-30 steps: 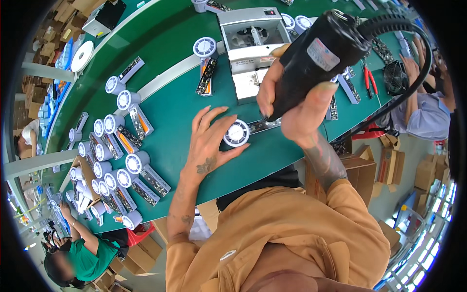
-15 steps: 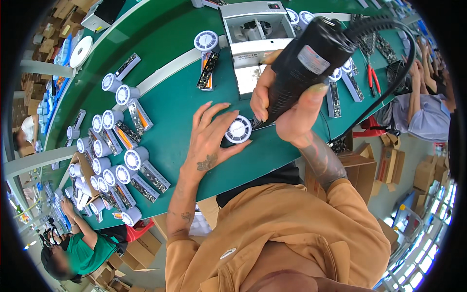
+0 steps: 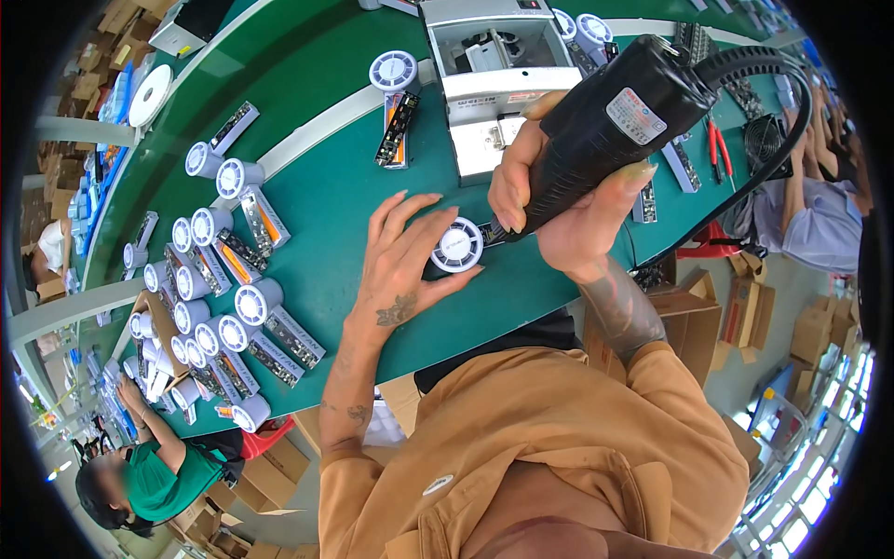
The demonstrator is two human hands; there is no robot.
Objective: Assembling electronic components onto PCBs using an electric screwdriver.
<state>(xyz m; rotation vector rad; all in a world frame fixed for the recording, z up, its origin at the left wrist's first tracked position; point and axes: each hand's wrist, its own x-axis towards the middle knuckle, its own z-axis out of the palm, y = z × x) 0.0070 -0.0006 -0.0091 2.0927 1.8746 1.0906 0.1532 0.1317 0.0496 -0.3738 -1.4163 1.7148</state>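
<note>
fan units [image 3: 258, 301] crowd our left, silver machine [image 3: 507, 90] blocks far. green table [image 3: 335, 242] runs between, edge [image 3: 466, 341] near; our right hand [image 3: 566, 238] grips a black tool [image 3: 596, 149], left hand [image 3: 399, 261] cups a white fan [image 3: 457, 245].

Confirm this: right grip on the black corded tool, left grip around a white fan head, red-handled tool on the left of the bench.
Not quite: the head view shows the red-handled tool on the right of the bench. The right grip is on the black corded tool, the left grip around the white fan head.
</note>
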